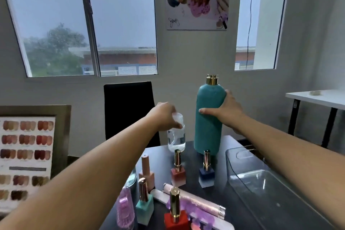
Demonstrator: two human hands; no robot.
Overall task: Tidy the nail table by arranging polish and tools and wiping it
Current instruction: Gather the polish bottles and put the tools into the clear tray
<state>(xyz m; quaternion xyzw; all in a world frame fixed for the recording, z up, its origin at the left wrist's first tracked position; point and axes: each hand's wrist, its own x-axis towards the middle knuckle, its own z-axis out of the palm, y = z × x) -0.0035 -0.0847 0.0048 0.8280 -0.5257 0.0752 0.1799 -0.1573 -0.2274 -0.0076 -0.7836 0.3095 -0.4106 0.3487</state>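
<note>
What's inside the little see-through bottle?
Clear, water-like liquid shows through the little bottle. The left hand grips its top and hides most of the cap, so how full it is up there cannot be seen.

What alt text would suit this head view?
The right hand grips a tall teal bottle and the left hand holds a small clear bottle at a dark table. Polish bottles and a clear tray sit nearer.

Tall teal bottle (208, 132) and small clear bottle (177, 142), both upright, behind polish bottles (178, 173) on dark table (222, 194)
</note>
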